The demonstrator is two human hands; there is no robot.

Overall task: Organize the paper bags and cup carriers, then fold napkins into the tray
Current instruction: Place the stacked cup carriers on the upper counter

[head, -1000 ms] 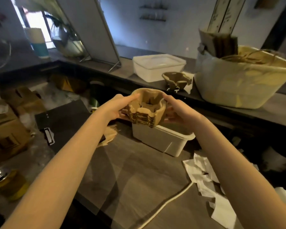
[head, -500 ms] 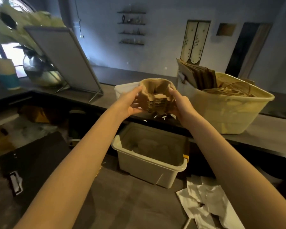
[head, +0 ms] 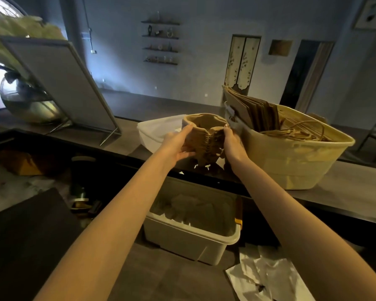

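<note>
A stack of brown pulp cup carriers (head: 206, 140) is held up over the raised counter, between both hands. My left hand (head: 178, 144) grips its left side, thumb near the top rim. My right hand (head: 232, 144) grips its right side. Just behind the stack sits a white lidded tray (head: 156, 131). To the right stands a cream tub (head: 295, 161) with brown paper bags (head: 256, 109) standing in it and their twine handles. White napkins (head: 269, 276) lie crumpled on the lower counter at the bottom right.
A beige bin (head: 193, 237) with crumpled paper inside stands on the lower counter below the hands. A tilted board (head: 59, 83) and a shiny metal vessel (head: 28, 105) occupy the counter's left. Boxes and clutter (head: 20, 164) lie at the far left.
Both hands have lifted the carrier stack from just above the beige bin up and forward to the raised counter, next to the cream tub. The view has tilted up.
</note>
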